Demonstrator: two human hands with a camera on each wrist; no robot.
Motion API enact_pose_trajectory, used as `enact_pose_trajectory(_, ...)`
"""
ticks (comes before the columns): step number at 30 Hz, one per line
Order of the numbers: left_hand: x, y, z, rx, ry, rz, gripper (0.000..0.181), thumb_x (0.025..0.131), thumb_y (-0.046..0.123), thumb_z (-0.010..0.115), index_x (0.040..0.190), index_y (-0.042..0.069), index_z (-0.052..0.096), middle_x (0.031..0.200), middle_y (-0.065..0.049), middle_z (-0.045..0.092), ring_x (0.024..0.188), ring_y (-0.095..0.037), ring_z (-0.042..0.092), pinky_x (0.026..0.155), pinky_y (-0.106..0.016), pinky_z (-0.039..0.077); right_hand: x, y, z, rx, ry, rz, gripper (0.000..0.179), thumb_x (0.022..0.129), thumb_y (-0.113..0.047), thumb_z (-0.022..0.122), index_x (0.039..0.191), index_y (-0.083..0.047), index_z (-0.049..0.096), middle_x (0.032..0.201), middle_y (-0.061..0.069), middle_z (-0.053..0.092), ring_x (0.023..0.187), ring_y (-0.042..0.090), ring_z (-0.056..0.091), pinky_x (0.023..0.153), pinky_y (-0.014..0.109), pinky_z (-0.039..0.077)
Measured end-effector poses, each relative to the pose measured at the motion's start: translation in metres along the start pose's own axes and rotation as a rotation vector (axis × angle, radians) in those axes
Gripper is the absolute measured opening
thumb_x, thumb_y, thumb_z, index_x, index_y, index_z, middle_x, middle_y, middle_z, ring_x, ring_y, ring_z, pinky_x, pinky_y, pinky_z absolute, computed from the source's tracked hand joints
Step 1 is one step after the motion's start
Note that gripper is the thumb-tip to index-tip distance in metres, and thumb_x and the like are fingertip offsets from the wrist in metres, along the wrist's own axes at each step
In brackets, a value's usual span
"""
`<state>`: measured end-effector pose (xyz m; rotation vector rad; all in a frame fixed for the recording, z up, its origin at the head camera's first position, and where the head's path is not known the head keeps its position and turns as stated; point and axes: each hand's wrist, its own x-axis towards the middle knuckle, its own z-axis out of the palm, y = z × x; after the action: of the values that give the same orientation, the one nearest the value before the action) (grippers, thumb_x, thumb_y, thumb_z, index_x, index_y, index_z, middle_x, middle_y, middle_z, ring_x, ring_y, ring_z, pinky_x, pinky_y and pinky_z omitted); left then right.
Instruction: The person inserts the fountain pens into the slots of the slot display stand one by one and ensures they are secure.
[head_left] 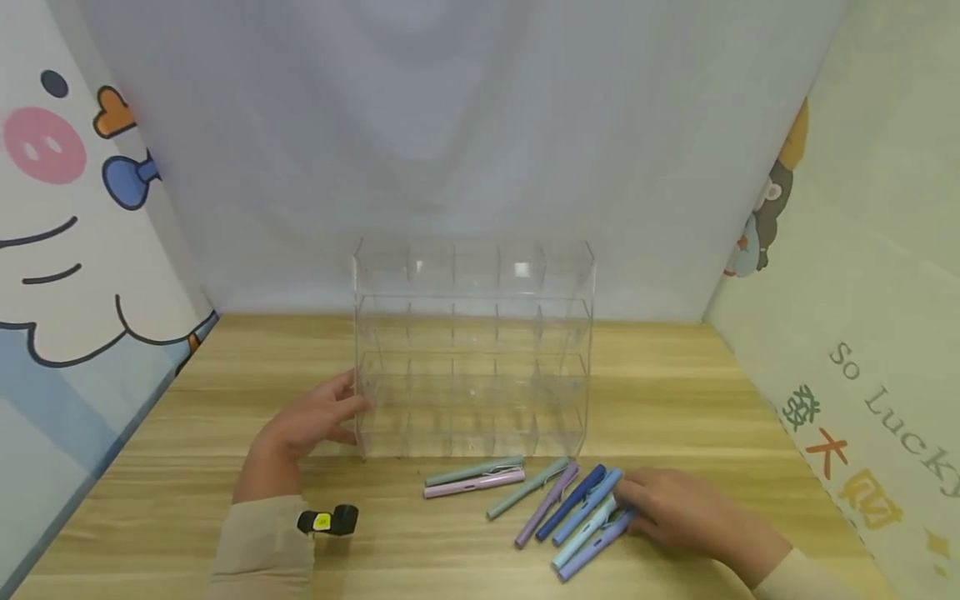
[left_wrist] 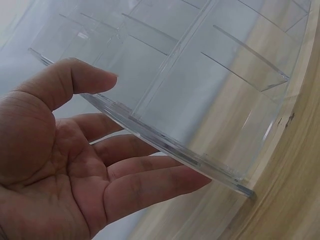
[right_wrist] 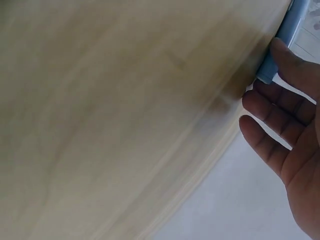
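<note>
A clear acrylic rack (head_left: 472, 392) with tiers of small compartments stands upright on the wooden table. My left hand (head_left: 318, 417) holds its left side wall; in the left wrist view the thumb (left_wrist: 95, 80) crosses the edge and the fingers (left_wrist: 150, 185) lie along the outside. Several capped pens lie before the rack: green (head_left: 528, 489), pink (head_left: 474, 483), purple (head_left: 548, 504), dark blue (head_left: 572, 502), blue (head_left: 588, 507), pale blue (head_left: 585, 533) and periwinkle (head_left: 596, 547). At the right of the row, my right hand (head_left: 678, 512) pinches a bluish pen's end (right_wrist: 267, 70).
A black strap with a yellow label (head_left: 322, 522) is at the left wrist. A white curtain (head_left: 465, 125) hangs behind the wooden table (head_left: 645, 383). Printed panels stand at the left (head_left: 67, 250) and right (head_left: 862, 250).
</note>
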<state>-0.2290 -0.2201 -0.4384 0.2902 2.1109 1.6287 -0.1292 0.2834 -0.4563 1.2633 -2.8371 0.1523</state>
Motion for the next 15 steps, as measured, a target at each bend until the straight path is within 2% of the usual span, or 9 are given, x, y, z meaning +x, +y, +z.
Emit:
enact_pose_trajectory(3, 0.001, -0.002, 0.002, 0.004, 0.01, -0.007, 0.071, 0.101, 0.028, 0.054, 0.159, 0.022, 0.012, 0.159, -0.016, 0.026, 0.132, -0.038, 0.046, 0.091, -0.048, 0.055, -0.002, 0.0, 0.0, 0.026, -0.025, 0.002, 0.021, 0.084, -0.029, 0.075, 0.093, -0.025, 0.057, 0.085, -0.018, 0.053, 0.074, -0.003, 0.049, 0.062, 0.022, 0.048)
enact_pose_trajectory(8, 0.002, -0.003, 0.003, 0.007, 0.013, -0.009, 0.071, 0.101, 0.028, 0.055, 0.159, 0.024, 0.014, 0.156, -0.016, 0.031, 0.127, -0.036, 0.052, 0.091, -0.048, 0.055, -0.005, 0.0, -0.004, 0.093, -0.039, -0.016, 0.02, 0.082, -0.024, 0.077, 0.098, -0.021, 0.065, 0.091, -0.016, 0.058, 0.081, -0.002, 0.055, 0.068, 0.024, 0.053)
enact_pose_trajectory(12, 0.003, -0.004, 0.002, 0.001, 0.019, -0.008, 0.068, 0.101, 0.025, 0.053, 0.158, 0.025, 0.015, 0.155, -0.015, 0.034, 0.126, -0.038, 0.053, 0.09, -0.049, 0.055, -0.005, 0.002, -0.012, 0.131, -0.007, -0.064, 0.014, 0.081, -0.024, 0.078, 0.09, -0.022, 0.067, 0.086, -0.017, 0.052, 0.074, -0.006, 0.046, 0.061, 0.018, 0.048)
enact_pose_trajectory(15, 0.003, -0.003, 0.0, -0.003, 0.027, -0.011, 0.067, 0.102, 0.026, 0.053, 0.158, 0.027, 0.016, 0.155, -0.014, 0.034, 0.125, -0.039, 0.053, 0.09, -0.049, 0.055, -0.004, 0.002, -0.021, 0.176, -0.01, -0.064, 0.012, 0.082, -0.026, 0.077, 0.086, -0.024, 0.066, 0.084, -0.018, 0.051, 0.072, -0.008, 0.042, 0.058, 0.016, 0.043)
